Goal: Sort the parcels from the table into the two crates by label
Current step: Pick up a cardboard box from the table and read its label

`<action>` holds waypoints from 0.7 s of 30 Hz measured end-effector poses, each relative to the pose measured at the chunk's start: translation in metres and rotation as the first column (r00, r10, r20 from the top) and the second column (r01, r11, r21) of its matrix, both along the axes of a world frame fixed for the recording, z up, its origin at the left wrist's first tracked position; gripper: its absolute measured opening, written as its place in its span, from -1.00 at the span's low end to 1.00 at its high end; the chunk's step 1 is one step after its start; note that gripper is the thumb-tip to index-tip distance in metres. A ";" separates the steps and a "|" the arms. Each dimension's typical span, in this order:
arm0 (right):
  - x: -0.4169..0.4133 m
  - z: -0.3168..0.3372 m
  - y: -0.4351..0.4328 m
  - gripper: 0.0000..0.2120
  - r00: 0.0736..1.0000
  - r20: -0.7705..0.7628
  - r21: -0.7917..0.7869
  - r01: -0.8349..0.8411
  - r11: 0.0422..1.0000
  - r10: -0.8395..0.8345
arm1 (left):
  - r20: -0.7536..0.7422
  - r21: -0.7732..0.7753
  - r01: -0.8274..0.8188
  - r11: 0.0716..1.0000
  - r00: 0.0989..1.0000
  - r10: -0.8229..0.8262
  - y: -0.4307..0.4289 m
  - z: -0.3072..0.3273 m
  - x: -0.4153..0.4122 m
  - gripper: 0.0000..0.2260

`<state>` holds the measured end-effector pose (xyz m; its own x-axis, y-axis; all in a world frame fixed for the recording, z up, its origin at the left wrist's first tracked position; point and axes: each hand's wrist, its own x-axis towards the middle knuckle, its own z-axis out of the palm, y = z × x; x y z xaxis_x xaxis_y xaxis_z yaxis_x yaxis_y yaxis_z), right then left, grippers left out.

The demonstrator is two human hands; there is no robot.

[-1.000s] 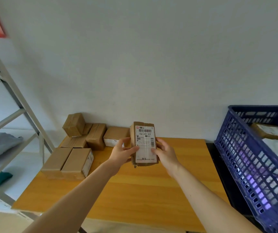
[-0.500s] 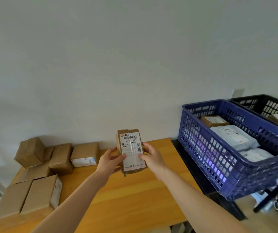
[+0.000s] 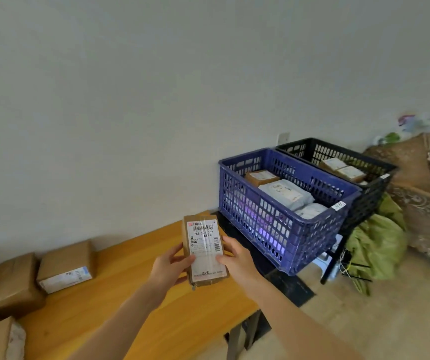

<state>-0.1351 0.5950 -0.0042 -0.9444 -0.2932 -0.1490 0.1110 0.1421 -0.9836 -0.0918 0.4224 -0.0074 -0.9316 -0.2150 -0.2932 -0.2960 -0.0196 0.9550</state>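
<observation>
A small brown cardboard parcel (image 3: 204, 252) with a white shipping label facing me is held upright above the right end of the wooden table (image 3: 141, 315). My left hand (image 3: 171, 266) grips its left edge and my right hand (image 3: 236, 257) grips its right edge. To the right stands a blue crate (image 3: 268, 222) holding a brown box and grey mailer bags. Behind it a black crate (image 3: 364, 201) holds brown boxes. Several brown parcels (image 3: 64, 266) lie on the table's left end.
A black stand (image 3: 286, 284) carries the crates just off the table's right end. Green bags (image 3: 376, 245) lie on the floor beside the black crate, with a patterned sofa (image 3: 427, 203) further right. A white wall runs behind everything.
My view has swung right, so both crates now show fully and the shelf at left is gone. The parcel stays held in both hands and has moved toward the table's right end.
</observation>
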 end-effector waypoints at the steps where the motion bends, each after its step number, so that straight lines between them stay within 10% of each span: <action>1: 0.002 -0.001 0.009 -0.53 1.000 0.006 -0.005 0.023 1.000 -0.023 | 0.007 -0.001 0.023 1.000 1.000 -0.023 0.008 -0.002 -0.002 -0.45; 21: -0.056 0.013 0.262 -0.59 0.980 -0.084 -0.007 0.180 0.984 -0.180 | -0.034 -0.040 0.214 0.976 0.976 -0.215 0.254 0.035 -0.082 -0.34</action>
<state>-0.1908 0.8572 0.0092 -0.9909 -0.1171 -0.0667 0.0516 0.1278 -0.9905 -0.1743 0.6759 0.0272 -0.9675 -0.0188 -0.2521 -0.2528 0.0751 0.9646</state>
